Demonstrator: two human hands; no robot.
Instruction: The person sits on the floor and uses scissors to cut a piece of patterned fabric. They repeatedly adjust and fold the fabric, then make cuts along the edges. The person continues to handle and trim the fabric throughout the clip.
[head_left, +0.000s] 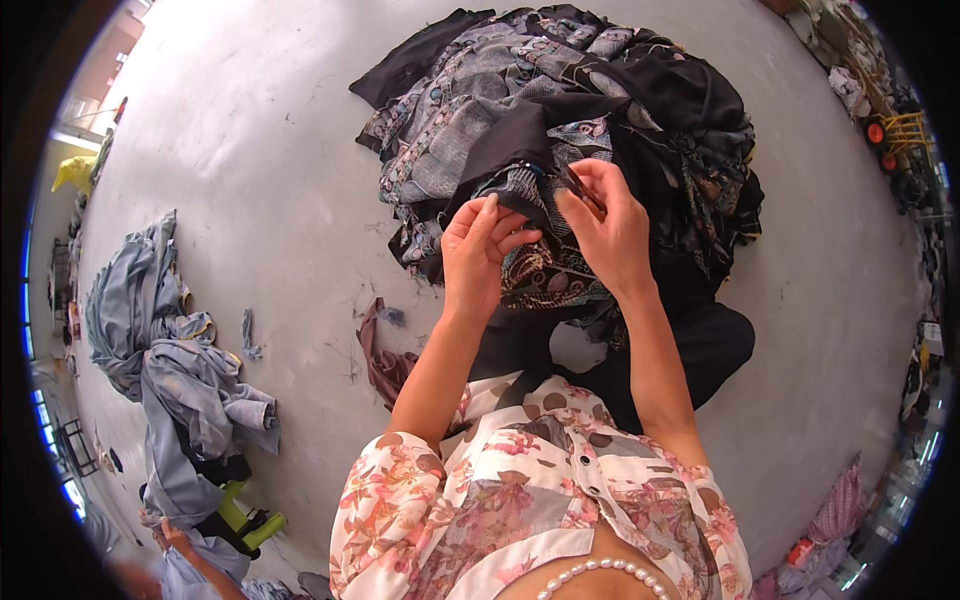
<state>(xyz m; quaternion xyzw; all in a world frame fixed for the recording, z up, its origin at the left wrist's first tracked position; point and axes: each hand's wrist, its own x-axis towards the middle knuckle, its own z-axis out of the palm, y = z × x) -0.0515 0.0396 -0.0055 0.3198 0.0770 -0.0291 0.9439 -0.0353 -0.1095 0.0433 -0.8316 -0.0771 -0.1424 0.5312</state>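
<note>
My left hand [485, 245] pinches the edge of a patterned garment piece [525, 185] with a black panel. Thumb and fingertips close on the cloth, while the other fingers curl beneath it. Just to the right, my right hand [612, 225] is closed around a small, slim dark tool [588, 192] that resembles thread snips; the fingers partly cover it. Its tip lies close to the cloth edge. Under and beyond both hands spreads a large heap of black and grey patterned garments [450, 120], reaching down to my lap.
Grey-blue garments [150, 310] lie in a pile at the left, near a green stool-like object [245, 520]. Another person's hand [175, 540] touches grey-blue cloth at the lower left. A brown cloth strip [380, 350] and loose threads lie on the grey floor [290, 200]. A yellow-framed cart [900, 133] stands far right.
</note>
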